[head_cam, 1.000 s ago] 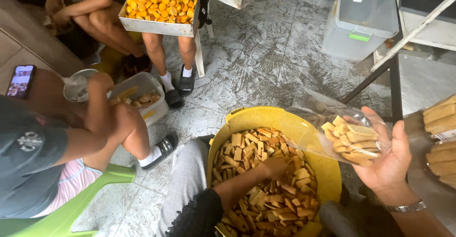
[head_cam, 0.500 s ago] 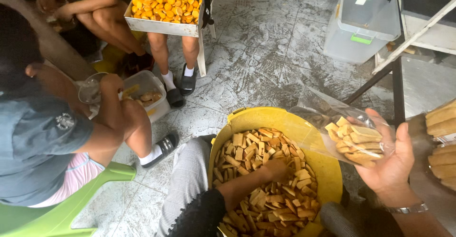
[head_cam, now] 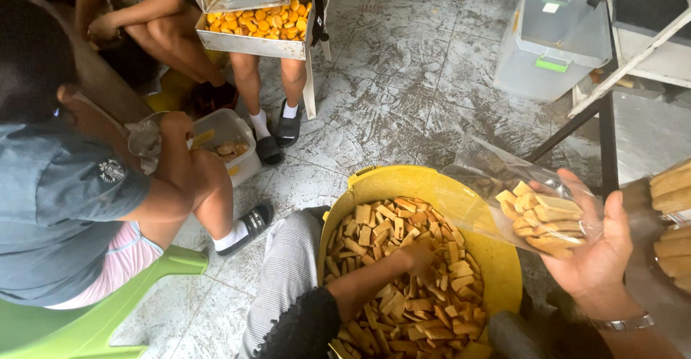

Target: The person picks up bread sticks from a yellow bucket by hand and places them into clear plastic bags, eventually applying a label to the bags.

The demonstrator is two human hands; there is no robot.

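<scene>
Left hand down inside the yellow tub, fingers curled into the pile of tan biscuit pieces; whether it actually grips any I cannot tell. Right hand just right of the tub, palm up, cupping a clear plastic bag part-filled with the same pieces. Bag mouth hangs over the tub's right rim. Beyond the tub, a seated person holds a metal tray of orange pieces.
</scene>
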